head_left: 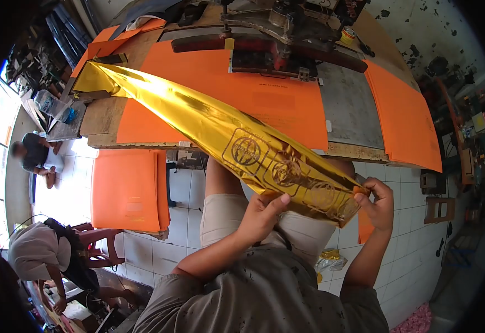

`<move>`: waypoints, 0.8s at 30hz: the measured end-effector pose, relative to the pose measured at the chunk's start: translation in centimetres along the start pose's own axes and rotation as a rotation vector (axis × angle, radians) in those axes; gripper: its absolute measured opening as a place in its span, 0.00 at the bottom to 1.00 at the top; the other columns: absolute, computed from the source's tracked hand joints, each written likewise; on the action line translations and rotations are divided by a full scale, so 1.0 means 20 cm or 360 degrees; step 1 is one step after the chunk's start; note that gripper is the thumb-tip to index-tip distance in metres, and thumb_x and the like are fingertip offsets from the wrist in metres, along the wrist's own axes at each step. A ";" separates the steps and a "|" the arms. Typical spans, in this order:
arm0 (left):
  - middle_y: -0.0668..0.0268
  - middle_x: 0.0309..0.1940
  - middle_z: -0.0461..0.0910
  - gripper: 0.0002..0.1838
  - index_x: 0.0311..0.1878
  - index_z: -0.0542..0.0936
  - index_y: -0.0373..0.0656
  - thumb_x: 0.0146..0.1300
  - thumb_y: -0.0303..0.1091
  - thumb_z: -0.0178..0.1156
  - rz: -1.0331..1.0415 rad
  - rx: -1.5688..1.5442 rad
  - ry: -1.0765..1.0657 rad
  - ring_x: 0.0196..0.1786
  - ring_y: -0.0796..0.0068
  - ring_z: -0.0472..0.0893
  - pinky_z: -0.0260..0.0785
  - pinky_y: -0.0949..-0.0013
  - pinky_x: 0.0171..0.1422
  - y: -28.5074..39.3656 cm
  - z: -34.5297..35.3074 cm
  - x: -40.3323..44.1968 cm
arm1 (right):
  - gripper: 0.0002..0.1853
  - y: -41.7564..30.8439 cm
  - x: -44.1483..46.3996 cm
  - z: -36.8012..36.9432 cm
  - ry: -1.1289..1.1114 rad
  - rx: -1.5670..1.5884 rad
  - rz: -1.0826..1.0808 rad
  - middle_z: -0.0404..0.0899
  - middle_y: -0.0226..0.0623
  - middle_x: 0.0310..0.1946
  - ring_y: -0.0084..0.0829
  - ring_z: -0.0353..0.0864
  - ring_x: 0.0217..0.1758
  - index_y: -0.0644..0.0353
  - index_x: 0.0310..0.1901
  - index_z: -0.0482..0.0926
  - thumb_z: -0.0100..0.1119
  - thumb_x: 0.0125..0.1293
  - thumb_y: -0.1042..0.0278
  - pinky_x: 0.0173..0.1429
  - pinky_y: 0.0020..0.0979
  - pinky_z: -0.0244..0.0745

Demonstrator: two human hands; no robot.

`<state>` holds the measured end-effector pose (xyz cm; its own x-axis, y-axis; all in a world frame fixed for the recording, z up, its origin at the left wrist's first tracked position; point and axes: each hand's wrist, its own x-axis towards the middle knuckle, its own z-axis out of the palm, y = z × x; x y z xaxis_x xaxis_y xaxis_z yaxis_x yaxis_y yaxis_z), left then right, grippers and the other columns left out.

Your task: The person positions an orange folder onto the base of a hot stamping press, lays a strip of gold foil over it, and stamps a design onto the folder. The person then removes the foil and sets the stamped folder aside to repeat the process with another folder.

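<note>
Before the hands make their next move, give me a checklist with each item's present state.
1. Left hand gripping the gold foil: ok.
2. Right hand gripping the foil's near end: ok.
3. Foil smooth: not ok, it is creased towards the hands.
4. Middle orange sheet uncovered: not ok, the foil crosses over it.
5. Hands away from the press: ok.
6. Foil's far end fixed at the corner of the bench: cannot tell.

1. Two hands (266,215) (377,204) — one left, one right.
2. One gold foil sheet (198,114).
3. At least three round marks (246,151) (286,172) (323,192).
4. Two other people (34,152) (40,251).
5. At least four orange paper sheets (198,72) (403,116) (123,188) (106,49).
6. One red stool (95,238).
</note>
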<state>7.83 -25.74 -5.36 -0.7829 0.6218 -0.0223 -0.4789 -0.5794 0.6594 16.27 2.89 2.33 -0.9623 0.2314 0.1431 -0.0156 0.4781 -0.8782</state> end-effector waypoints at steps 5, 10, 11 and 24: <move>0.59 0.70 0.74 0.23 0.72 0.66 0.42 0.79 0.35 0.56 -0.0031 0.0072 0.0177 0.69 0.62 0.79 0.78 0.50 0.67 0.00 -0.05 0.00 | 0.12 0.01 0.02 -0.04 -0.0040 -0.0100 0.0068 0.81 0.28 0.29 0.19 0.75 0.33 0.65 0.37 0.82 0.74 0.64 0.66 0.41 0.25 0.71; 0.60 0.72 0.71 0.23 0.74 0.64 0.45 0.79 0.32 0.55 0.0028 0.0045 0.0125 0.73 0.62 0.75 0.81 0.49 0.65 -0.01 -0.06 0.01 | 0.12 0.01 0.03 -0.04 -0.0035 -0.0125 0.0169 0.82 0.29 0.30 0.18 0.76 0.34 0.66 0.39 0.83 0.74 0.65 0.65 0.42 0.25 0.72; 0.60 0.72 0.71 0.23 0.74 0.64 0.45 0.80 0.32 0.54 0.0032 0.0052 0.0127 0.73 0.61 0.75 0.82 0.49 0.64 -0.01 -0.06 0.02 | 0.12 0.01 0.03 -0.04 -0.0031 -0.0127 0.0176 0.83 0.29 0.30 0.18 0.76 0.34 0.66 0.39 0.83 0.74 0.65 0.66 0.42 0.25 0.72; 0.58 0.47 0.87 0.20 0.60 0.81 0.32 0.78 0.42 0.60 -0.0454 0.1221 -0.0506 0.45 0.70 0.88 0.82 0.71 0.43 0.64 -0.24 -0.04 | 0.12 0.06 0.09 -0.14 0.0158 -0.0242 0.0137 0.79 0.25 0.29 0.14 0.74 0.32 0.66 0.39 0.81 0.66 0.74 0.64 0.38 0.23 0.68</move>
<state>0.35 -36.17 -0.54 -0.4714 0.8726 -0.1280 -0.1510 0.0632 0.9865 15.34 6.24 2.80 -0.9268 0.3555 0.1212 0.1139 0.5735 -0.8112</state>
